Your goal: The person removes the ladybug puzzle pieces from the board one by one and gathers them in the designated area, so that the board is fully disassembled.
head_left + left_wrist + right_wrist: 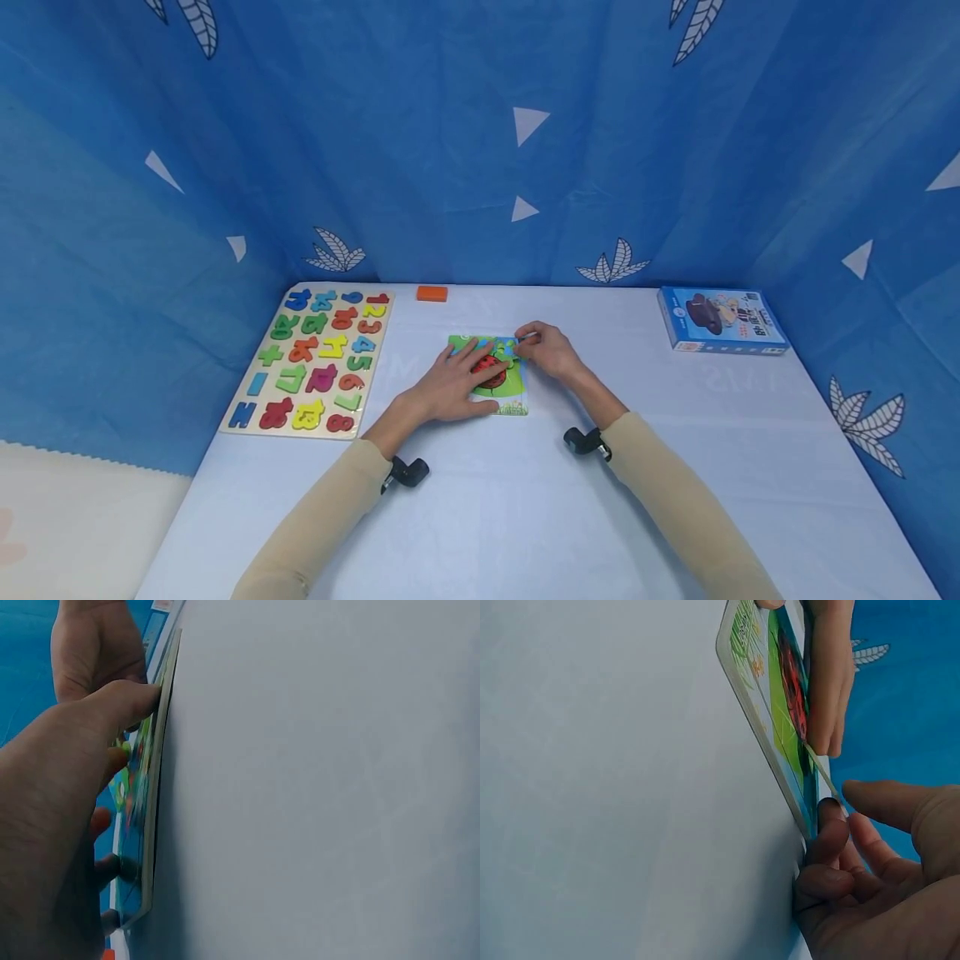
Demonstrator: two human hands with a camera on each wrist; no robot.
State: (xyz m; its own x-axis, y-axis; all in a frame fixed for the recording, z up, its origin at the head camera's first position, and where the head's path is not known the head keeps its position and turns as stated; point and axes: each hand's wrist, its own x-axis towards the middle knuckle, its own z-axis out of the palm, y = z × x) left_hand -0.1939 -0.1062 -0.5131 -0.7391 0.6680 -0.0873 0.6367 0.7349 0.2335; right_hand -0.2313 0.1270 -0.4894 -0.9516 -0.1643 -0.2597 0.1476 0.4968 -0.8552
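A small ladybug picture puzzle [513, 388] lies on the white table, its green and blue board seen edge-on in both wrist views. Across its left part my left hand [454, 387] rests with straight, spread fingers, and its thumb lies along the near edge. At the upper right corner my right hand [550, 350] pinches a thin puzzle piece [822, 769] between thumb and curled fingers. That piece is tilted up off the board at one side. The left hand's fingers cover part of the ladybug.
A wooden number board [307, 367] with colourful digits lies to the left. An orange block [432, 293] sits near the back edge, and a blue picture box [722, 321] at the back right. Blue curtains [450, 150] stand behind the table.
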